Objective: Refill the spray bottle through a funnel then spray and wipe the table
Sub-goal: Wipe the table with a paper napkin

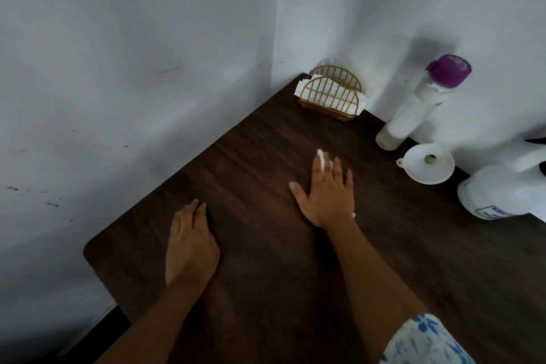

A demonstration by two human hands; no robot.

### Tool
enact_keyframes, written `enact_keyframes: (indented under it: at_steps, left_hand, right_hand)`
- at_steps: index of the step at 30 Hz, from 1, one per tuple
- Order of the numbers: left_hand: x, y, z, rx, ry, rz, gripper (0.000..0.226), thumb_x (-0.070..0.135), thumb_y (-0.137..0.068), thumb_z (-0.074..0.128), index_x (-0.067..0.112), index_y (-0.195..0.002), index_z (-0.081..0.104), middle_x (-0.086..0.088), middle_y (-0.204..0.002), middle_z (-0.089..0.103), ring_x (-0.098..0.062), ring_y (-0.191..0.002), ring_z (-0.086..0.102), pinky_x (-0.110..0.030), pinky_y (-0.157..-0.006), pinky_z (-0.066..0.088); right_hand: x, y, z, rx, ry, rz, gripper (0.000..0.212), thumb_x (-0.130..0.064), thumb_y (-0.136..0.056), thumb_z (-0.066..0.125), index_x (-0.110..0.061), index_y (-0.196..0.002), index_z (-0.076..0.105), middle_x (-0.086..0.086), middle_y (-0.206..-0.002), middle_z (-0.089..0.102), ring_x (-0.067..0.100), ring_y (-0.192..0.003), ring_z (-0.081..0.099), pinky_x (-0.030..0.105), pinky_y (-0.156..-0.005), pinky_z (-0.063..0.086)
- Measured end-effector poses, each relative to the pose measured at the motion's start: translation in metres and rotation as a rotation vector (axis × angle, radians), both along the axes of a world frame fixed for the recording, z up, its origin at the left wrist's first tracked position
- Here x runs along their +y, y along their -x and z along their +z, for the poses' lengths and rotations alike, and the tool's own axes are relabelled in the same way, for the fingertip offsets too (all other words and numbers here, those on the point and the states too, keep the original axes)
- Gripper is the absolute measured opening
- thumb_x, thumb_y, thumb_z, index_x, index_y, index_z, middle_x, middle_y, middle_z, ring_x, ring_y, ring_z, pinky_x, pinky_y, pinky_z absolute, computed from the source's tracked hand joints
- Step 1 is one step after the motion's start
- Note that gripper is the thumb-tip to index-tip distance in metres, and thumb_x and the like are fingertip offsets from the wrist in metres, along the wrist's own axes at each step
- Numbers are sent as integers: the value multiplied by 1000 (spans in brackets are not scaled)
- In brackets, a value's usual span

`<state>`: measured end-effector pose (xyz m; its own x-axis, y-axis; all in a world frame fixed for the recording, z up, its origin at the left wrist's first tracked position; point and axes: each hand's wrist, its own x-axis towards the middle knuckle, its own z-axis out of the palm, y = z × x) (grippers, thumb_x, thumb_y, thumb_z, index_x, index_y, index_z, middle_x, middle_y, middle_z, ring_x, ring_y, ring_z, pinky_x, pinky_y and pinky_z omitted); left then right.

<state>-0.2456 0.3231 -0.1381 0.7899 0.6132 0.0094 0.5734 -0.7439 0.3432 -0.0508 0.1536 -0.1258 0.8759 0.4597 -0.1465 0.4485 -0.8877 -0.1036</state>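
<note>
My right hand [326,192] lies flat on the dark wooden table [266,260] with fingers straight, pressing a white tissue [321,158] whose edges show past the fingertips and beside the wrist. My left hand [190,242] rests flat on the table near its left edge, holding nothing. The white spray bottle [499,195] stands at the right edge of the view, partly cut off. A white funnel [428,163] lies mouth up on the table just left of the bottle. Behind the funnel stands a clear bottle with a purple cap [419,106], against the wall.
A gold wire napkin holder [329,94] with white napkins sits in the far corner where two pale walls meet. The table's left edge and rounded near-left corner [88,248] border the wall and dark floor.
</note>
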Motion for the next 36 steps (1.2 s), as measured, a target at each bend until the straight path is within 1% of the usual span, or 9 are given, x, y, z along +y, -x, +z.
enact_keyframes:
  at_steps: [8,13,17,20,23,28,30,33,36]
  left_hand:
    - [-1,-1,2,34,4,1,47,1,-83,52,-5,-129,45,-26,-136,43,-43,-126,39,-49,-109,29]
    - [0,-2,4,67,-21,-42,47,5,-83,50,-4,-129,45,-25,-136,44,-39,-128,39,-48,-110,28]
    - [4,0,1,81,-15,-37,46,13,-89,37,-3,-132,42,-23,-140,41,-36,-132,35,-46,-112,24]
    - [5,-1,0,55,-18,-41,56,22,-85,22,-4,-129,45,-24,-136,45,-38,-129,39,-47,-112,25]
    - [3,-1,1,55,-5,-37,57,22,-84,21,-4,-129,45,-23,-135,46,-37,-128,40,-46,-111,26]
    - [3,0,4,56,-9,-36,55,21,-84,22,-5,-127,47,-24,-132,48,-38,-125,44,-47,-110,28]
    - [2,0,4,71,-5,-36,56,21,-84,21,-4,-128,46,-24,-133,47,-37,-126,42,-46,-110,27]
    - [3,0,5,99,-20,-54,58,23,-84,20,-4,-128,46,-24,-134,47,-37,-127,42,-47,-109,28]
    - [4,5,6,111,-34,-107,56,24,-85,22,-5,-125,49,-25,-132,49,-39,-124,46,-48,-105,33]
  right_hand:
    - [-31,98,4,10,-83,-215,95,-71,-84,13,-4,-149,-3,15,-158,-5,30,-145,-1,42,-118,4]
    - [17,151,7,132,-146,111,96,-71,-81,27,-7,-149,4,13,-157,-7,29,-144,-8,44,-118,-3]
    - [45,84,2,52,-36,305,91,-69,-84,21,-10,-149,-3,12,-158,-10,26,-145,-10,44,-117,-4]
    - [39,19,3,-15,52,191,92,-72,-83,17,-11,-150,1,11,-158,0,27,-145,-1,45,-115,-4]
    - [6,-16,2,-12,89,-25,93,-74,-82,14,-12,-150,0,9,-159,-3,28,-146,-1,46,-116,0]
    - [-34,38,3,11,-37,-340,92,-69,-87,18,-5,-148,-4,17,-158,-2,30,-145,0,43,-119,9]
    - [-26,77,6,15,-41,-353,93,-69,-85,14,-1,-147,-4,19,-157,-4,32,-145,1,44,-118,10]
    - [6,113,10,80,-90,-195,97,-73,-82,12,-3,-147,-9,16,-156,-12,30,-145,-6,39,-117,1]
    - [45,79,8,92,-139,-134,98,-74,-83,16,-5,-147,-12,16,-156,-14,27,-145,-11,37,-115,-6]
